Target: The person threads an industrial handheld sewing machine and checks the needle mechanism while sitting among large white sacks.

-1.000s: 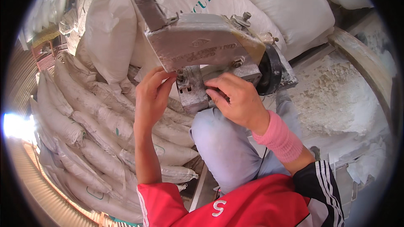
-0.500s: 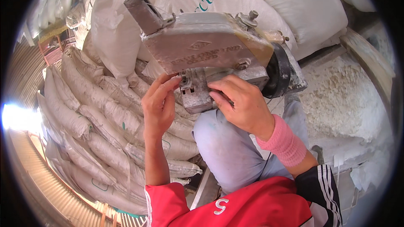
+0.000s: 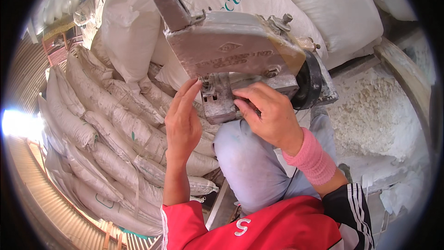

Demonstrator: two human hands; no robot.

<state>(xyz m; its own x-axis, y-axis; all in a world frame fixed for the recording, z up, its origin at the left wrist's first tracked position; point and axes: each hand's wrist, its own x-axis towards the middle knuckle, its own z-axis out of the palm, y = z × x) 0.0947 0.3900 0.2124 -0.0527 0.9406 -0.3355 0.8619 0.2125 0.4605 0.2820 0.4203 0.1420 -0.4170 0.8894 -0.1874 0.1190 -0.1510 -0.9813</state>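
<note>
A grey, dust-covered bag-closing sewing machine (image 3: pixel 231 48) rests tilted above my bent knee. Its flat block with the slotted needle plate (image 3: pixel 212 97) faces up between my hands. My left hand (image 3: pixel 182 122) reaches up on the left side of that block; its fingers are drawn together, tips close to the presser foot (image 3: pixel 205 83). Anything thin between those tips is too small to see. From the right, my right hand (image 3: pixel 268 113) has thumb and forefinger bent toward each other at the block's right edge. What they pinch, if anything, cannot be made out. A pink wristband (image 3: pixel 312 155) circles my right wrist.
A black handwheel (image 3: pixel 309 81) sits on the machine's right side. Long filled white sacks (image 3: pixel 115 115) lie stacked at left, and bulky ones (image 3: pixel 323 9) stand behind. Crumbly white material (image 3: pixel 370 111) lies at right, beside a curved rim (image 3: pixel 402 69).
The machine has shifted slightly right in view. My left hand has turned, its fingers straighter and closer together by the presser foot. My right hand keeps nearly the same pose beside the block.
</note>
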